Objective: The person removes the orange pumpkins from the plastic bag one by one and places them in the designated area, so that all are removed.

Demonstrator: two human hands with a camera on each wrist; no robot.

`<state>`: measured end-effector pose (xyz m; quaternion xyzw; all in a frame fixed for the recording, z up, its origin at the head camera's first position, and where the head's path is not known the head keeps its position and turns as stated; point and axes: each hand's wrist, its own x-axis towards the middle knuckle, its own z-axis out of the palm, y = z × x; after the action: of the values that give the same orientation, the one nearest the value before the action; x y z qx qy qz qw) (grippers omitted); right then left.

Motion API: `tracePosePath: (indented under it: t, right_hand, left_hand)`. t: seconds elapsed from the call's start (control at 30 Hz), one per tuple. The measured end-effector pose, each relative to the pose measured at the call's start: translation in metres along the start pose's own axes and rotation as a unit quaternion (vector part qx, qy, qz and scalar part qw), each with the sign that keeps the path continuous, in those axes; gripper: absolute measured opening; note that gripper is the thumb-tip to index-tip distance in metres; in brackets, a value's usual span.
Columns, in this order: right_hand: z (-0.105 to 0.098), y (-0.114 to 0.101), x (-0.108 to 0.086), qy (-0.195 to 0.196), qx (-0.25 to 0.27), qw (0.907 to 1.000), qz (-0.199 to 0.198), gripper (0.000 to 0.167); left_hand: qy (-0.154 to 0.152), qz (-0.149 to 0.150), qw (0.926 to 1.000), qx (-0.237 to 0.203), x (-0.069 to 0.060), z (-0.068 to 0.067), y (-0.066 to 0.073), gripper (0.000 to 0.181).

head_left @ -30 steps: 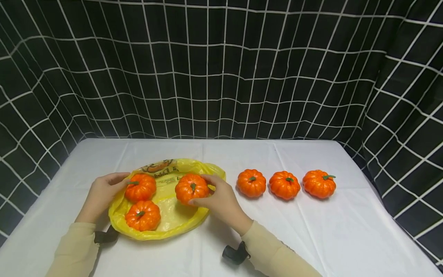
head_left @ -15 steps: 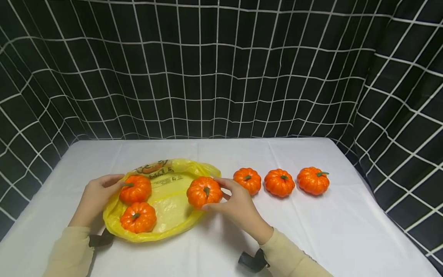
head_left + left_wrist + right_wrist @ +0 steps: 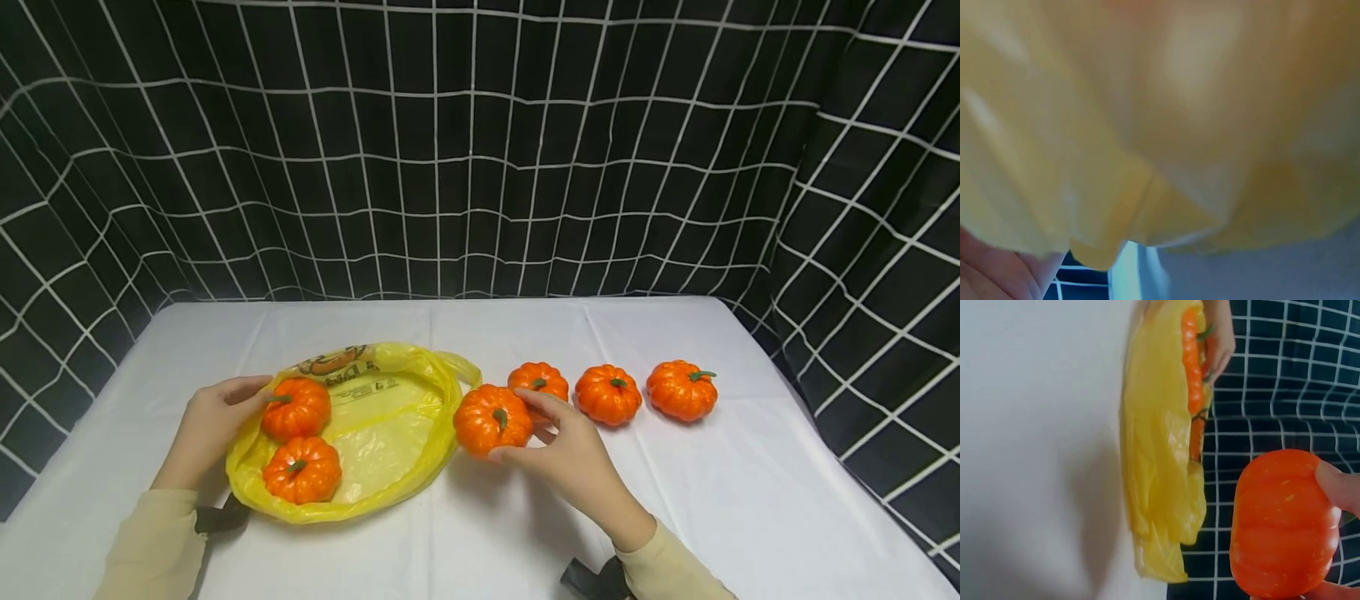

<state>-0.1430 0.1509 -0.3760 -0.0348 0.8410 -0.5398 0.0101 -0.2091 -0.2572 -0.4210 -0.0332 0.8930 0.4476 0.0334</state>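
Note:
My right hand [image 3: 573, 462] holds a small orange pumpkin [image 3: 492, 421] between thumb and fingers, raised off the table just right of a yellow plastic bag [image 3: 382, 450]. The right wrist view shows this pumpkin [image 3: 1285, 525] close up, with fingertips on its side. At the bag's left rim, my left hand [image 3: 206, 429] grips the edge beside an upper pumpkin [image 3: 297, 408]; its fingertips are partly hidden. A lower pumpkin [image 3: 302, 471] also lies inside the wide-mouthed bag. Blurred yellow plastic [image 3: 1147, 125] fills most of the left wrist view.
Three more pumpkins stand in a row at right: a partly covered one [image 3: 537, 377], a middle one [image 3: 608, 395] and a far right one [image 3: 681, 390]. A white cloth [image 3: 712, 500] covers the table, and a black gridded curtain [image 3: 465, 167] hangs behind.
My right hand has carried its pumpkin rightward, from over the bag to outside its right rim. My left hand and the two pumpkins in the bag have stayed in place.

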Motion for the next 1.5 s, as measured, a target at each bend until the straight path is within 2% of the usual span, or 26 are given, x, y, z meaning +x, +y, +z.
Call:
tracePosePath:
  t: [0.3, 0.53, 1.0, 1.5]
  right_hand:
    - [-0.014, 0.01, -0.018, 0.008, -0.006, 0.9992, 0.039, 0.077]
    - [-0.023, 0.017, -0.027, 0.01, -0.039, 0.998, 0.048, 0.077]
    - [-0.03, 0.036, -0.033, 0.0, -0.035, 0.9952, 0.091, 0.08]
    - [-0.047, 0.048, -0.028, -0.029, -0.062, 0.9926, 0.1, 0.083]
  left_hand:
    - [0.0, 0.0, 1.0, 0.001, -0.001, -0.001, 0.0, 0.059]
    - [0.001, -0.002, 1.0, -0.003, -0.001, 0.0, 0.0, 0.056]
    - [0.0, -0.018, 0.9998, -0.002, -0.001, -0.001, 0.002, 0.055]
    - [0.007, -0.003, 1.0, 0.001, 0.004, 0.0, -0.002, 0.055]
